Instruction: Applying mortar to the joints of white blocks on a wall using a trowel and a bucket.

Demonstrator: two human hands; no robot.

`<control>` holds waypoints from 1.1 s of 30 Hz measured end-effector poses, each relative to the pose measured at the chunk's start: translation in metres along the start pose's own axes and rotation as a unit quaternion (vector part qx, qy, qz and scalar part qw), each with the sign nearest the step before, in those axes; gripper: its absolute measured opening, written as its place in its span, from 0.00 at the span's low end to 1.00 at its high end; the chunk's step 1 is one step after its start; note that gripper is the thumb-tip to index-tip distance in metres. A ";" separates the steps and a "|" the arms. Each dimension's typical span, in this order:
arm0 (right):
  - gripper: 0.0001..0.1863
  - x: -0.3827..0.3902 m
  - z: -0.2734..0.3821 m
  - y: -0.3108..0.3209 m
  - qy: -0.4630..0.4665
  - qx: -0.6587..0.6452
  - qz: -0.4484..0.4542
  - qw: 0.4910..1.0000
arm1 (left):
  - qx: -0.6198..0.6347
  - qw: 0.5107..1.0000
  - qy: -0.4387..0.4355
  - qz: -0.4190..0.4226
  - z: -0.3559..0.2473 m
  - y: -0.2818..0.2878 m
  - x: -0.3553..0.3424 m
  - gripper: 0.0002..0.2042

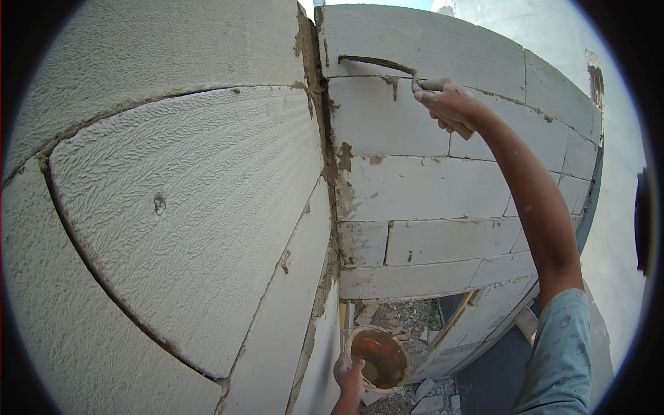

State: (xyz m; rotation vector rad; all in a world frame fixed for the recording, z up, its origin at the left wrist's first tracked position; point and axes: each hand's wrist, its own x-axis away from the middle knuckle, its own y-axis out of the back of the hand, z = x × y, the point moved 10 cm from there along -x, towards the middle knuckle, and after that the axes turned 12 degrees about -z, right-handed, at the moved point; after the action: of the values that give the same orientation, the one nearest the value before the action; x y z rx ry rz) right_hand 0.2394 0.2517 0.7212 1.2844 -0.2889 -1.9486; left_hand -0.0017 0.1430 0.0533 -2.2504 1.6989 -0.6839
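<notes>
My right hand [451, 105] is closed round the wooden handle of a trowel [379, 63], arm stretched up and forward. The trowel's blade shows nearly edge-on and lies against the upper block wall [408, 187], just above a horizontal joint. Its tip is close to the vertical corner joint [325, 131], which has rough grey mortar along it. Low in the view, my left hand [350, 373] grips the rim of a mortar-crusted bucket [404, 373]. The bucket's inside is reddish with grey residue; how much mortar it holds I cannot tell.
A wall of large pale blocks [173, 180] with a ridged surface stands close on the left. Far below lies rubble-strewn ground [422, 318], with a wooden batten [453, 319] leaning there. A smooth white wall [553, 41] rises at the right.
</notes>
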 end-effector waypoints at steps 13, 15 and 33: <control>0.23 0.190 -0.095 -0.044 -0.044 -0.053 0.093 0.993 | 0.071 0.997 0.044 0.005 -0.031 -0.004 -0.015 0.33; 0.23 0.161 -0.063 -0.039 0.083 0.033 0.045 0.995 | 0.065 0.997 0.032 -0.011 -0.041 -0.010 -0.009 0.32; 0.21 -0.055 -0.026 -0.049 0.267 0.237 0.004 0.934 | 0.068 0.996 0.050 0.004 -0.031 0.012 0.017 0.35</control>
State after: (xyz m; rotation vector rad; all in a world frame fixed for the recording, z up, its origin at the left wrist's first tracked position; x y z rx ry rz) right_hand 0.2491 0.3292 0.7194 2.0619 -0.5011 -1.4833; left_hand -0.0240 0.1261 0.0783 -2.1495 1.6498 -0.8952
